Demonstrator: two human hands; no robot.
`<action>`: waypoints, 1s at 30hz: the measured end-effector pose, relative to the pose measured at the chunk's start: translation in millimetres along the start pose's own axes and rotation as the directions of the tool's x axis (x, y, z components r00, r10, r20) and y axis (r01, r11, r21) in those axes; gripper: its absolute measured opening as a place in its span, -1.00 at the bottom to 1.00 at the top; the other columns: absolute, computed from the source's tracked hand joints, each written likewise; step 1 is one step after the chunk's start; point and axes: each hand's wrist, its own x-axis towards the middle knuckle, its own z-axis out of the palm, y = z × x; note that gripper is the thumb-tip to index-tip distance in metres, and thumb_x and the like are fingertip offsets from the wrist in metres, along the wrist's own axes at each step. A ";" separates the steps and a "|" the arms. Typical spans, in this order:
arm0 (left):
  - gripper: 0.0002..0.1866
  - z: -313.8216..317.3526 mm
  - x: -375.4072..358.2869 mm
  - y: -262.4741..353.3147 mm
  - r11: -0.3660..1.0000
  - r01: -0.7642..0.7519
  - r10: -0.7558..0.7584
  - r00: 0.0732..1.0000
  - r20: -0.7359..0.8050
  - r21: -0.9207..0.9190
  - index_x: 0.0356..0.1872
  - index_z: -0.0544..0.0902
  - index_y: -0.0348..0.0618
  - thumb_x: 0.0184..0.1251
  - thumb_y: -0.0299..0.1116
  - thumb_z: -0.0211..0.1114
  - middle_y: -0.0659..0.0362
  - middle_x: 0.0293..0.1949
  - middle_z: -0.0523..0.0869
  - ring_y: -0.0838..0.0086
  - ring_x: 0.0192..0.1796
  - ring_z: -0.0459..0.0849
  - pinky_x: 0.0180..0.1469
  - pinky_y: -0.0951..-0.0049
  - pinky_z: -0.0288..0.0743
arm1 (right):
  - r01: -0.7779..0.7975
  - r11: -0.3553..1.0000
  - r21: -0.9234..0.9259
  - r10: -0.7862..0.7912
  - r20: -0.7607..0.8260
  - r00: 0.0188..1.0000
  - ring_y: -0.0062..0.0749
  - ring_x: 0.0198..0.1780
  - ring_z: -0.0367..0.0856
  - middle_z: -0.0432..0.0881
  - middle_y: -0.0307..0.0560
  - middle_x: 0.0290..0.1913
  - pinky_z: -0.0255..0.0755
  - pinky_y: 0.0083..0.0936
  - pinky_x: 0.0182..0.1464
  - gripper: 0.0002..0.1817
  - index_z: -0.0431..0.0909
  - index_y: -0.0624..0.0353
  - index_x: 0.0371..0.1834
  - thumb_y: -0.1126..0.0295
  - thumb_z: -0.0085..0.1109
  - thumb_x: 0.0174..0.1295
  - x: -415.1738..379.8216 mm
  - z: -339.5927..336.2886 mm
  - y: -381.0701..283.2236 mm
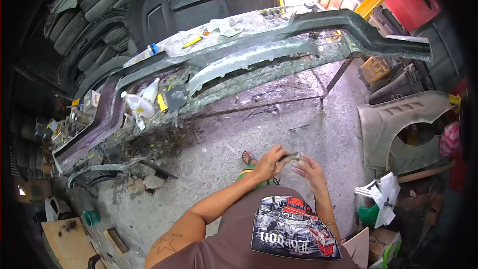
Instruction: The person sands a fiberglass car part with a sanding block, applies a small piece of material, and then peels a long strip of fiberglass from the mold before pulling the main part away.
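My left hand (270,163) is held in front of my body with its fingers closed in a pinch. Between the two hands shows a small thin grey-brown piece (295,157), too small to name surely. My right hand (309,170) meets it from the other side, its thumb and fingertips closed on the piece's edge. Beyond the hands, a long dark bumper (219,52) lies across a workbench. A lighter grey curved trim panel (251,63) rests against its inner side.
White bottles (138,104) and a yellow tube (162,103) stand on the bench at left. At right leans a grey fender (381,134). A green bucket (92,217) and a wood block (115,240) sit on the floor at lower left. A bench leg (338,77) reaches the floor.
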 end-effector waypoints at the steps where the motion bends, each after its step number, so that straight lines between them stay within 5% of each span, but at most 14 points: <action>1: -0.72 -4.7 24.4 -11.3 1.000 -0.023 0.023 1.000 -0.010 -0.006 0.09 0.69 -0.24 0.41 -0.50 0.45 -0.01 -0.17 0.56 0.10 -0.13 0.64 -0.09 0.22 0.54 | 0.028 0.999 -0.044 -0.032 -0.077 0.997 -0.25 0.28 0.72 0.67 0.09 0.33 0.66 -0.28 0.31 -0.42 0.45 0.28 0.49 0.40 0.37 0.46 9.5 -5.2 -11.6; 5: -0.77 -48.5 115.7 -43.7 0.999 0.020 -0.018 0.999 -0.051 0.034 0.02 0.67 -0.26 0.40 -0.48 0.43 -0.05 -0.13 0.57 0.02 -0.03 0.62 0.00 0.12 0.54 | 0.070 0.993 -0.100 -0.083 -0.133 0.988 -0.25 0.34 0.67 0.62 0.12 0.39 0.63 -0.28 0.34 -0.41 0.46 0.28 0.50 0.39 0.38 0.45 66.8 -13.1 -57.7; 7: -0.77 -70.7 147.6 -68.9 0.999 -0.001 0.010 0.976 -0.217 0.041 0.02 0.68 -0.26 0.41 -0.47 0.44 -0.04 -0.10 0.60 0.05 -0.02 0.63 0.04 0.15 0.55 | 0.115 0.967 -0.227 -0.149 -0.139 0.979 -0.25 0.35 0.66 0.62 0.13 0.41 0.58 -0.32 0.37 -0.36 0.45 0.33 0.52 0.37 0.41 0.42 100.3 -12.4 -73.6; 12: -0.73 -125.6 193.3 -118.1 0.971 0.119 -0.034 0.927 -0.374 0.206 0.07 0.71 -0.27 0.39 -0.49 0.45 -0.06 -0.08 0.63 0.10 0.02 0.66 0.06 0.19 0.57 | 0.137 0.892 -0.430 -0.158 -0.014 0.987 -0.17 0.41 0.61 0.60 0.19 0.43 0.43 -0.27 0.47 -0.22 0.46 0.42 0.52 0.23 0.53 0.32 204.7 4.0 -140.9; 14: -0.69 -143.1 205.8 -132.7 0.938 0.312 -0.191 0.829 -0.526 0.149 0.12 0.73 -0.28 0.38 -0.50 0.46 -0.05 -0.09 0.63 0.11 -0.03 0.66 0.05 0.21 0.56 | 0.213 0.740 -0.638 -0.207 0.086 0.975 -0.07 0.44 0.58 0.59 0.21 0.45 0.39 -0.19 0.52 -0.12 0.47 0.39 0.51 0.13 0.62 0.21 263.8 6.7 -168.9; 18: -0.68 -165.7 228.2 -172.4 0.873 0.433 -0.166 0.698 -0.696 0.226 0.12 0.74 -0.29 0.39 -0.49 0.46 -0.05 -0.10 0.64 0.11 -0.06 0.66 0.06 0.22 0.56 | 0.614 0.268 -0.742 -0.327 0.529 0.783 0.23 0.68 0.22 0.28 0.29 0.67 0.17 0.05 0.64 0.12 0.37 0.23 0.63 -0.02 0.71 0.01 414.3 23.2 -215.8; 19: -0.69 -167.4 233.6 -183.7 0.857 0.463 -0.163 0.661 -0.733 0.227 0.11 0.75 -0.30 0.38 -0.49 0.46 -0.05 -0.09 0.64 0.12 -0.06 0.66 0.06 0.23 0.55 | 0.628 0.271 -0.729 -0.299 0.556 0.775 0.23 0.68 0.22 0.28 0.29 0.67 0.17 0.05 0.64 0.12 0.37 0.23 0.63 -0.02 0.71 0.01 449.6 33.8 -225.5; 21: -0.71 -165.4 250.2 -199.7 0.823 0.519 -0.139 0.578 -0.804 0.230 0.07 0.74 -0.33 0.38 -0.49 0.46 -0.06 -0.07 0.64 0.08 -0.01 0.65 0.11 0.19 0.54 | 0.712 -0.129 -0.690 -0.096 0.723 0.684 0.34 0.77 -0.10 0.01 0.27 0.77 -0.10 0.31 0.69 0.43 0.11 0.15 0.76 -0.23 0.72 -0.16 516.0 63.6 -246.8; 22: -0.71 -160.8 255.4 -213.1 0.802 0.556 -0.150 0.545 -0.825 0.221 0.07 0.74 -0.33 0.38 -0.49 0.46 -0.06 -0.07 0.64 0.08 -0.01 0.65 0.11 0.19 0.54 | 0.738 -0.117 -0.665 -0.059 0.746 0.663 0.34 0.77 -0.10 0.01 0.27 0.77 -0.10 0.31 0.69 0.43 0.11 0.15 0.76 -0.23 0.72 -0.16 540.1 76.3 -253.0; 24: -0.69 -152.9 270.9 -243.5 0.734 0.631 -0.093 0.460 -0.883 0.251 0.06 0.75 -0.31 0.36 -0.42 0.49 -0.06 -0.04 0.67 0.05 0.03 0.67 0.13 0.16 0.58 | 0.736 -0.380 -0.561 0.171 0.739 0.652 0.35 0.79 -0.30 -0.14 0.21 0.81 -0.28 0.51 0.66 0.68 -0.13 0.07 0.82 -0.40 0.70 -0.35 576.6 93.8 -261.5; 26: -0.69 -147.0 287.2 -264.2 0.720 0.667 -0.129 0.401 -0.907 0.193 0.07 0.73 -0.31 0.39 -0.39 0.46 -0.07 0.00 0.65 0.00 0.10 0.64 0.19 0.11 0.55 | 0.764 -0.434 -0.477 0.266 0.743 0.614 0.28 0.81 -0.33 -0.18 0.13 0.82 -0.28 0.56 0.65 0.75 -0.19 0.01 0.83 -0.47 0.68 -0.44 610.1 98.8 -261.2; 30: -0.71 -140.8 316.2 -295.1 0.664 0.734 -0.195 0.349 -0.917 0.138 0.10 0.69 -0.29 0.43 -0.42 0.38 -0.08 0.02 0.61 -0.04 0.14 0.59 0.22 0.07 0.50 | 0.793 -0.470 -0.387 0.336 0.752 0.567 0.08 0.81 -0.17 -0.06 -0.05 0.81 -0.22 0.50 0.66 0.58 -0.11 -0.06 0.83 -0.33 0.69 -0.25 639.7 96.7 -266.4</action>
